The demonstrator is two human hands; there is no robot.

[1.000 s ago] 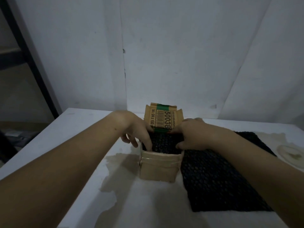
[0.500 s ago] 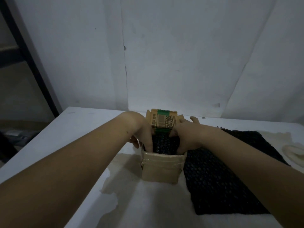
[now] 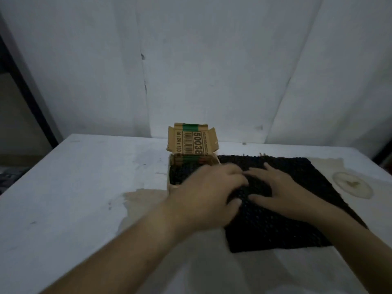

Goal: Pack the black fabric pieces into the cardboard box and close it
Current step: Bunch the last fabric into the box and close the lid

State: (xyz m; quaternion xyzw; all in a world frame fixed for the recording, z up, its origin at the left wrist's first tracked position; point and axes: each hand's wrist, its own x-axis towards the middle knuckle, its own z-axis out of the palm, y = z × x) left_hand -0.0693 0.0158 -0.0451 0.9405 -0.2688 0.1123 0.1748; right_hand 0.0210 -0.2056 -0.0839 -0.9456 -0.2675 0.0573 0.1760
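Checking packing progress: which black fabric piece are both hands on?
The large fabric piece lying on the table, right of the cardboard box; the other piece sits inside the box.

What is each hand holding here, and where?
Left hand seems to pinch a raised fold of the fabric near the box; right hand only presses it flat.

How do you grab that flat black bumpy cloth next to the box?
Probably pinch the flat black mesh fabric at its near-left corner, coming from the front, beside the open brown cardboard box. It lies flat on the white table, so only edges and corners give you something to lift.
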